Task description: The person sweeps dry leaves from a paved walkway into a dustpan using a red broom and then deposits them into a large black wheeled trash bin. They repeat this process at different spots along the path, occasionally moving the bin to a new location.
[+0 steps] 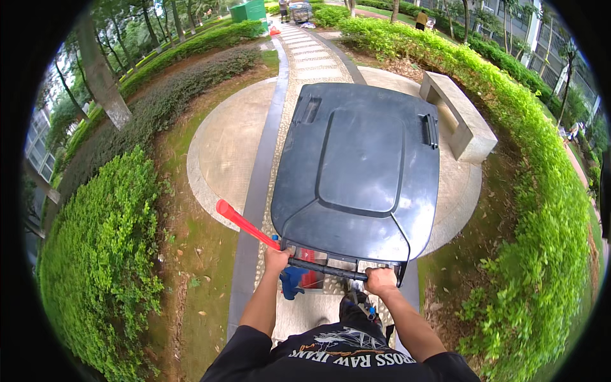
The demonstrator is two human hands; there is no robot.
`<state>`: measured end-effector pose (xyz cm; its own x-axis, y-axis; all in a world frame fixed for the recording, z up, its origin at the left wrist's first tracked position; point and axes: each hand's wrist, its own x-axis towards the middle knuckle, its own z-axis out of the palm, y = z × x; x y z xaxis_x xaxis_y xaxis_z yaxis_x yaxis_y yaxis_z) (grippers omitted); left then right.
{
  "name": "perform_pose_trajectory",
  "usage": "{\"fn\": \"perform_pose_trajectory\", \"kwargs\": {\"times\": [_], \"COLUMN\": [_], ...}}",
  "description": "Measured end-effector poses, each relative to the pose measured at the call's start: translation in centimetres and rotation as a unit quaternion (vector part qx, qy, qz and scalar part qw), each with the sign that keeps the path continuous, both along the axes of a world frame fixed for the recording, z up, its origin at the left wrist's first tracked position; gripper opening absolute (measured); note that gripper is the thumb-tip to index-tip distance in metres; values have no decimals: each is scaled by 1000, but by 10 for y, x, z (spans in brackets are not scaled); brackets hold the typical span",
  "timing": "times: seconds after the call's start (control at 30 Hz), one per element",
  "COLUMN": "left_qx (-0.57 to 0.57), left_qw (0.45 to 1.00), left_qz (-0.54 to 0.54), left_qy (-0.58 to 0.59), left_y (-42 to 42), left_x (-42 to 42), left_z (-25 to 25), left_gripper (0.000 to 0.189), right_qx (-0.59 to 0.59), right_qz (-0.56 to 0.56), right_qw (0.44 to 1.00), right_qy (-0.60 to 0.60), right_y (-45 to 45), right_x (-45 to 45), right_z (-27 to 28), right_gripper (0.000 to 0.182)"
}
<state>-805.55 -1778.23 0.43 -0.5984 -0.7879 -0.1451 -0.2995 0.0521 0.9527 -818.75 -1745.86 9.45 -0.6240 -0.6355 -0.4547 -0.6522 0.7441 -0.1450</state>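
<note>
A large wheeled bin with a closed dark grey plastic lid (360, 157) stands on the path right in front of me. My left hand (277, 259) is closed at the left end of its black handle bar (329, 270), together with the lower end of a red plastic handle or tube (243, 226) that points up and to the left. At the bar's right end, my right hand (381, 280) grips it. Below my left hand hangs a blue item (292, 282), perhaps a glove or a spray head, beside a red panel (311, 267) on the bin.
The paved path (317, 59) runs ahead through a round paved area. A stone bench (458, 114) stands close at the bin's right. Hedges (105, 258) line both sides. Farther off are a green container (249, 13), a person (284, 9) beside a loaded cart (300, 12), and other people.
</note>
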Motion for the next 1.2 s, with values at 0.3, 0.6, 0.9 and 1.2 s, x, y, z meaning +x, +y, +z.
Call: {"fn": "perform_pose_trajectory", "kwargs": {"times": [0.3, 0.6, 0.9, 1.2], "left_qx": [11, -14, 3, 48], "left_qw": [999, 999, 997, 994], "left_qz": [1, -14, -67, -84], "left_qy": [31, 29, 37, 42], "left_y": [-80, -165, -220, -311], "left_x": [-203, -429, -636, -782], "left_z": [2, 24, 17, -18], "left_gripper": [13, 12, 13, 16], "right_qx": [-61, -31, -12, -41], "right_qz": [13, -24, -59, -67], "right_qw": [998, 999, 997, 996], "right_qy": [28, 21, 48, -38], "right_y": [-81, -170, -223, -306], "right_x": [-216, -407, -613, -756], "right_z": [-20, 2, 0, -33], "right_gripper": [20, 22, 22, 22]}}
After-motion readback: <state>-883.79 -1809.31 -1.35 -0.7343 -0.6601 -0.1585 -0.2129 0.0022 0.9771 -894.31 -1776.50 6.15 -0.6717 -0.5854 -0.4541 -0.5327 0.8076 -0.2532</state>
